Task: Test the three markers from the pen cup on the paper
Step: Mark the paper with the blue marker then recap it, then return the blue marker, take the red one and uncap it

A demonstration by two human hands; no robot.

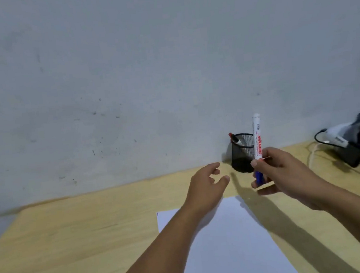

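My right hand (286, 174) pinches a white marker with a blue cap (257, 142), held upright with the cap end down, just in front of the black mesh pen cup (241, 159). A red-tipped marker (234, 139) leans against the cup's left rim; whether the cup holds another one I cannot tell. My left hand (208, 184) hovers open left of the cup, fingers loosely spread and holding nothing. A white sheet of paper (233, 241) lies on the wooden desk (75, 245) below both forearms, and my left arm hides part of it.
A grey wall rises right behind the desk. At the far right sits a black and white device (351, 139) with a black cable (319, 136) looping off it.
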